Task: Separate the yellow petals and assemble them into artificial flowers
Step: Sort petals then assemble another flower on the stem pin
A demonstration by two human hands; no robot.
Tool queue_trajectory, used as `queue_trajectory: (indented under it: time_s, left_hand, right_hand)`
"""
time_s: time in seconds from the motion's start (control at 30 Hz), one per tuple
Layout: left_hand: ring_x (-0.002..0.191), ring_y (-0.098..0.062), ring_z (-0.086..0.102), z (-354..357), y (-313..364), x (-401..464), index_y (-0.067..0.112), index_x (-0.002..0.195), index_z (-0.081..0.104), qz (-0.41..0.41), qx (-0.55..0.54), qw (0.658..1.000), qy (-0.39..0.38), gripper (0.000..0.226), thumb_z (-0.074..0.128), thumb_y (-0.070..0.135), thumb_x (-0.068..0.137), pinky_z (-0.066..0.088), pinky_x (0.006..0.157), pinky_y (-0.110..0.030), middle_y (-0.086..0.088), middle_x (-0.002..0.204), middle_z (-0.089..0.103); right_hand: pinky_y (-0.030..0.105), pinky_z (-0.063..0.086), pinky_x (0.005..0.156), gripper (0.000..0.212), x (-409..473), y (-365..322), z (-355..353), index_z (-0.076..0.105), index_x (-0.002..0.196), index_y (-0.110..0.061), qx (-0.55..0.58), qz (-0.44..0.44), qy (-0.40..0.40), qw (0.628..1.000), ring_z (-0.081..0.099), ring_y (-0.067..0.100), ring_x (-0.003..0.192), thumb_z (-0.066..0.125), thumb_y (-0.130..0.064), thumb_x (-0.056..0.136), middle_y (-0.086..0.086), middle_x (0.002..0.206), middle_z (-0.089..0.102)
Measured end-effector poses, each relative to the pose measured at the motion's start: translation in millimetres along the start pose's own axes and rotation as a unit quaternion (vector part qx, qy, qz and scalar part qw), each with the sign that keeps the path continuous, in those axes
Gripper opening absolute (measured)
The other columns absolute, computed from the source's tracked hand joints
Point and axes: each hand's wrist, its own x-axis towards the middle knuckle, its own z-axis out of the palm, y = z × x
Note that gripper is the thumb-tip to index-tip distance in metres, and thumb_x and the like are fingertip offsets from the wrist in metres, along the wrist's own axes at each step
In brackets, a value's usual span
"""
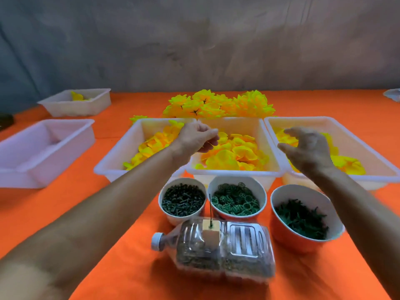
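Three white trays of loose yellow petals stand side by side: left tray, middle tray, right tray. My left hand hovers over the rim between the left and middle trays, fingers curled with the thumb against the fingertips; a thin yellow petal edge shows under the palm. My right hand hangs above the near left corner of the right tray, fingers spread and holding nothing. A heap of finished yellow flowers lies behind the trays.
Three bowls sit in front of the trays: dark green pegs, green rings, green spiky pieces. A clear bottle lies nearest me with a block and upright wire. Further white trays stand at left.
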Motion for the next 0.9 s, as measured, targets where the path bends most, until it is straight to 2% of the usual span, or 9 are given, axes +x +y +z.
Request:
queue_trajectory:
  time_s: [0.07, 0.13, 0.23, 0.33, 0.4, 0.5, 0.57, 0.73, 0.9]
  left_hand:
    - [0.053, -0.008, 0.053, -11, -6, -13, 0.010, 0.073, 0.061, 0.013, 0.024, 1.000, -0.001, 0.019, 0.059, 0.010, 0.091, 0.045, 0.055, -0.019, -0.006, 0.068, 0.061]
    - [0.048, -0.003, 0.052, -20, -12, -25, 0.010, 0.072, 0.061, 0.026, 0.047, 0.999, -0.001, 0.017, 0.063, 0.005, 0.088, 0.044, 0.051, -0.016, -0.006, 0.065, 0.061]
    - [0.045, 0.000, 0.051, -26, -27, -42, 0.010, 0.071, 0.063, 0.035, 0.090, 0.995, -0.003, 0.018, 0.065, -0.001, 0.084, 0.043, 0.049, -0.015, -0.006, 0.062, 0.059]
    - [0.049, -0.005, 0.052, -30, -44, -55, 0.006, 0.075, 0.065, 0.029, 0.110, 0.994, 0.006, 0.011, 0.066, -0.003, 0.082, 0.043, 0.053, -0.020, -0.002, 0.058, 0.058]
    - [0.053, -0.011, 0.051, -34, -55, -61, 0.007, 0.076, 0.066, 0.015, 0.106, 0.994, 0.029, 0.011, 0.065, -0.003, 0.082, 0.043, 0.058, -0.024, -0.002, 0.059, 0.058]
    - [0.055, -0.015, 0.051, -37, -66, -66, 0.010, 0.074, 0.065, -0.003, 0.097, 0.992, 0.080, 0.015, 0.064, -0.003, 0.081, 0.043, 0.063, -0.030, -0.004, 0.058, 0.058]
    - [0.058, -0.016, 0.054, -39, -69, -68, 0.008, 0.076, 0.066, -0.003, 0.098, 0.989, 0.109, 0.011, 0.065, -0.001, 0.082, 0.045, 0.064, -0.030, -0.002, 0.060, 0.058]
    - [0.069, -0.019, 0.057, -38, -72, -74, 0.006, 0.078, 0.067, 0.009, 0.084, 0.987, 0.133, 0.006, 0.067, 0.001, 0.081, 0.050, 0.072, -0.035, -0.002, 0.066, 0.060]
    - [0.063, -0.016, 0.056, -39, -77, -77, 0.006, 0.077, 0.068, 0.001, 0.050, 0.987, 0.152, 0.007, 0.066, 0.000, 0.080, 0.047, 0.066, -0.031, -0.005, 0.066, 0.062]
  right_hand:
    - [0.028, 0.045, 0.084, 0.020, -11, -19, 1, 0.073, 0.099, -0.005, 0.110, -0.034, -0.034, 0.993, 0.065, 0.025, 0.095, 0.072, -0.012, 0.080, 0.014, 0.102, 0.071]
    - [0.020, 0.046, 0.072, 0.011, -20, -39, 5, 0.075, 0.089, -0.006, 0.188, -0.059, -0.098, 0.976, 0.064, 0.015, 0.080, 0.073, -0.011, 0.079, 0.010, 0.088, 0.073]
    - [0.015, 0.045, 0.063, 0.006, -30, -65, 17, 0.075, 0.083, -0.007, 0.238, -0.101, -0.180, 0.949, 0.059, 0.011, 0.073, 0.075, -0.008, 0.077, 0.012, 0.080, 0.072]
    - [0.023, 0.046, 0.066, 0.002, -41, -84, 32, 0.075, 0.079, -0.011, 0.228, -0.149, -0.248, 0.929, 0.058, 0.004, 0.066, 0.075, -0.009, 0.077, 0.005, 0.074, 0.072]
    - [0.018, 0.044, 0.063, 0.003, -48, -94, 45, 0.076, 0.078, -0.014, 0.199, -0.184, -0.290, 0.918, 0.055, -0.007, 0.060, 0.075, -0.011, 0.077, -0.001, 0.072, 0.071]
    - [0.011, 0.038, 0.055, 0.007, -54, -106, 62, 0.077, 0.083, -0.016, 0.140, -0.221, -0.322, 0.910, 0.052, -0.010, 0.055, 0.075, -0.011, 0.077, -0.003, 0.071, 0.069]
    - [0.010, 0.035, 0.053, 0.010, -56, -114, 71, 0.077, 0.087, -0.014, 0.100, -0.247, -0.326, 0.907, 0.050, -0.008, 0.056, 0.074, -0.010, 0.078, 0.002, 0.075, 0.070]
    - [0.028, 0.038, 0.062, 0.017, -59, -132, 88, 0.074, 0.093, -0.016, -0.048, -0.314, -0.317, 0.893, 0.061, 0.026, 0.082, 0.064, -0.012, 0.080, 0.010, 0.085, 0.070]
    - [0.034, 0.043, 0.067, 0.020, -61, -145, 97, 0.069, 0.101, -0.014, -0.157, -0.345, -0.308, 0.873, 0.059, 0.034, 0.092, 0.059, -0.017, 0.084, 0.014, 0.095, 0.066]
